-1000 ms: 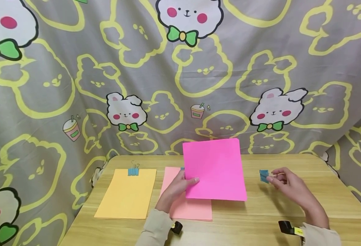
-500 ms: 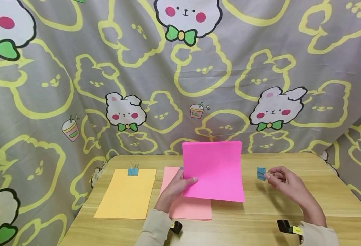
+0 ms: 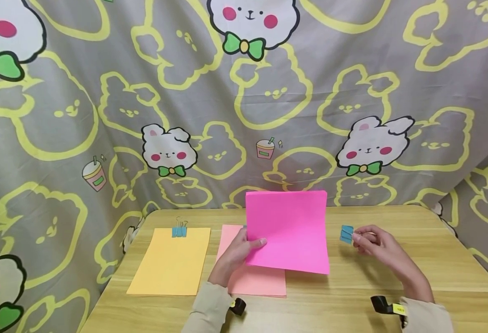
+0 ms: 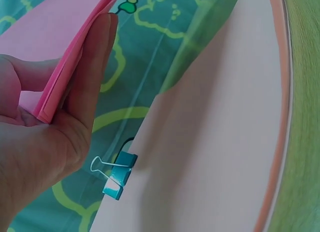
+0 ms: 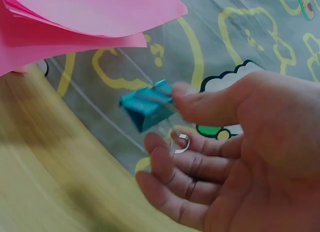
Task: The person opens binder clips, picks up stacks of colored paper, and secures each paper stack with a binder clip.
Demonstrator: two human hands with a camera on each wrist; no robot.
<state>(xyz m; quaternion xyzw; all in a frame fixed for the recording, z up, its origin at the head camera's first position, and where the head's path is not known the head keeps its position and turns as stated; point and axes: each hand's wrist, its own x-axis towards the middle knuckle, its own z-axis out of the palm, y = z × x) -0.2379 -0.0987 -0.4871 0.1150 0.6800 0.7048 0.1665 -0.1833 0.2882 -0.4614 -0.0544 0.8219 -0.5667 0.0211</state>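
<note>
My left hand [image 3: 239, 252] grips a stack of bright pink paper [image 3: 287, 229] by its left edge, thumb on the front and fingers behind. The stack is raised over the table, and its sheets spread slightly apart in the right wrist view. To the right, my right hand [image 3: 379, 243] holds a blue binder clip [image 3: 346, 234] by its wire handles, thumb against one side. The clip's body points left toward the pink stack, apart from it. Under the pink stack lies a salmon paper stack [image 3: 258, 283], partly hidden, with its own blue binder clip [image 4: 120, 175] on its edge.
At the left of the wooden table [image 3: 323, 310] lies a yellow paper stack [image 3: 170, 263] with a blue binder clip [image 3: 179, 231] on its far edge. A patterned grey curtain [image 3: 210, 106] hangs behind the table and down its sides.
My right hand has moved a little left with the binder clip, closer to the pink stack. The left hand's pink stack has tilted slightly and otherwise stays in place.
</note>
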